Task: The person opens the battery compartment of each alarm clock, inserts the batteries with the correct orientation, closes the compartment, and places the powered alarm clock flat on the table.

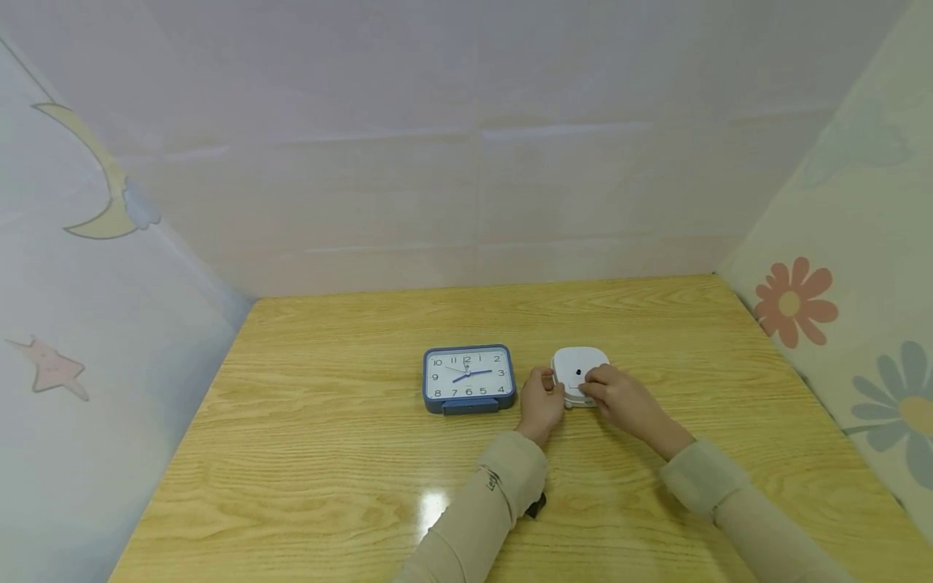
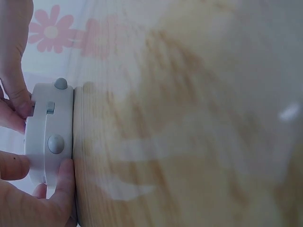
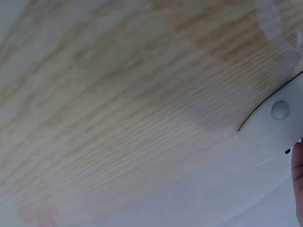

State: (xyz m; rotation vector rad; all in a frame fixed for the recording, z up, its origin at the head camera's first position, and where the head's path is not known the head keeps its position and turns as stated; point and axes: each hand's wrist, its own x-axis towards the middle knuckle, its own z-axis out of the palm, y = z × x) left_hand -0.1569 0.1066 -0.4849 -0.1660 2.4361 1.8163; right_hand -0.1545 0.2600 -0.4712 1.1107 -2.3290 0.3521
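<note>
A small white clock (image 1: 579, 362) with rounded corners lies back up on the table, a black knob near the middle of its back. My left hand (image 1: 542, 406) grips its left side, fingers and thumb around the edge; in the left wrist view the thumb presses the side that carries two round grey feet (image 2: 56, 144). The right hand (image 1: 630, 402) has thumb and fingertips pinched at the battery cover (image 1: 581, 389), by the near edge of the back. That same white clock (image 3: 267, 135) shows only partly in the right wrist view, beside a right fingertip.
To the left of my left hand, a blue-framed alarm clock (image 1: 469, 379) lies face up. The wood-grain table (image 1: 328, 453) is bounded by a pale back wall (image 1: 408, 202) and by side walls printed with a moon, a star and flowers.
</note>
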